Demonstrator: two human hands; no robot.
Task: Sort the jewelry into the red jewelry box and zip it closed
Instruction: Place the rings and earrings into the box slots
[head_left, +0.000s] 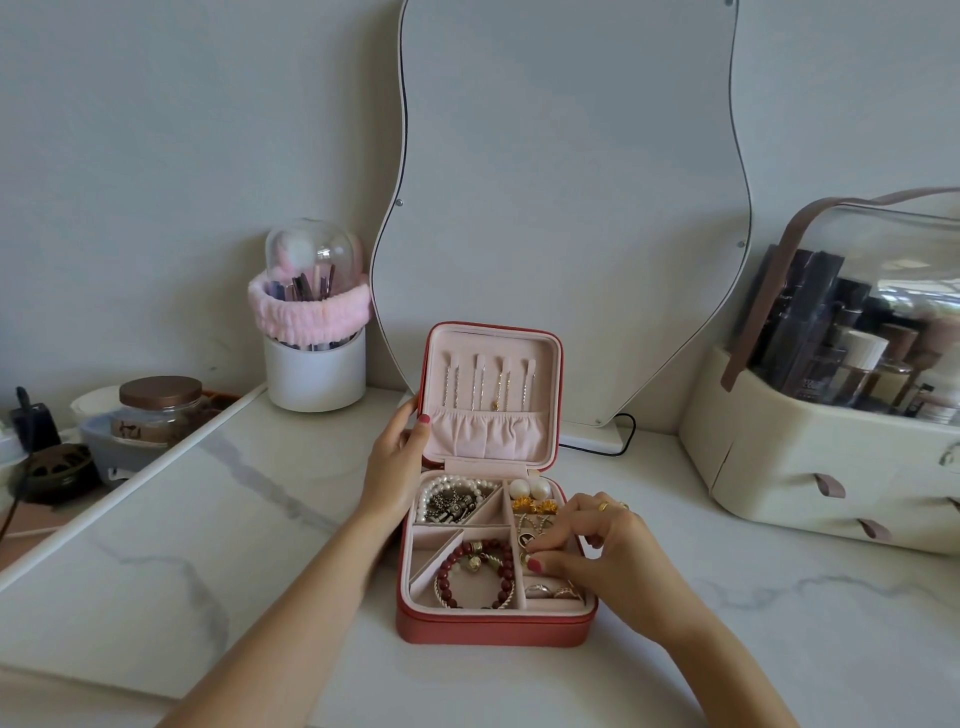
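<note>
The red jewelry box (488, 630) lies open on the marble top, its pink lid (491, 395) upright with thin chains hanging inside. My left hand (397, 457) grips the lid's left edge. A pearl bracelet (449, 488) with silver pieces fills the back left compartment. A dark red bead bracelet (475, 571) lies in the front left one. Pearl earrings (530, 488) and gold studs sit at the back right, rings (550, 591) at the front right. My right hand (597, 551) pinches a small gold piece (525, 557) over the right compartments.
A wavy mirror (566, 182) stands behind the box, its cable (623, 439) trailing right. A white brush holder with a pink band (311, 353) is at back left. A cream cosmetics organizer (821, 467) stands at right. Jars and bowls (156, 410) sit far left.
</note>
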